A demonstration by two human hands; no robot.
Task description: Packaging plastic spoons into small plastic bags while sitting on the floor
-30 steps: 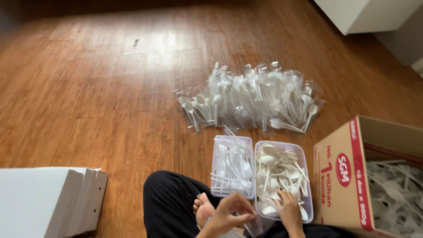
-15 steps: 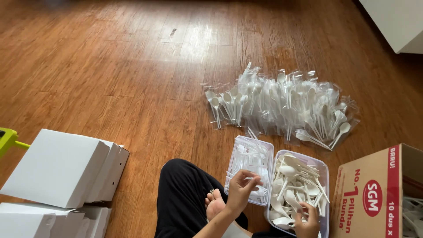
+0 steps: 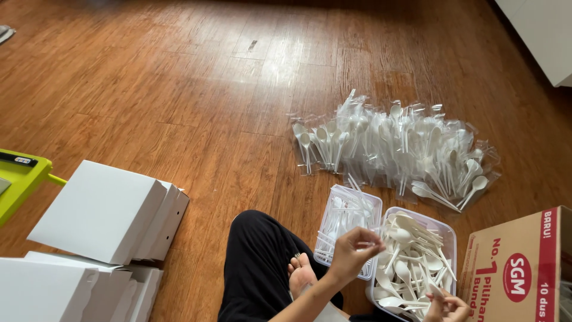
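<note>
Fingers: the left hand [image 3: 353, 250] has its fingers [image 3: 370, 241] pinched together over the seam between the two tubs; they seem to hold a thin clear or white piece, too small to tell what. The right hand [image 3: 445, 305] sits at the bottom edge with fingers curled among the spoons, grip not clear.
Fork tub: the clear tub of white plastic forks [image 3: 348, 223] lies just beyond and under the left fingers.
Spoon tub: the clear tub of white plastic spoons [image 3: 411, 262] sits between the two hands, touching the fork tub.
Handling: this cutlery looks very light, thin, smooth and a bit springy; likely easiest taken by the handle, since the pieces tangle.
Beyond the fingers: a heap of clear-wrapped cutlery packets [image 3: 399, 146] on the wooden floor [image 3: 179, 89].
Right of the fingers: an open cardboard box [image 3: 518, 268].
Left of the fingers: a dark-clothed knee [image 3: 256, 262], then stacked white boxes [image 3: 101, 220] and a green thing [image 3: 18, 179].
In the way: only the crowded, interlocked pieces.
</note>
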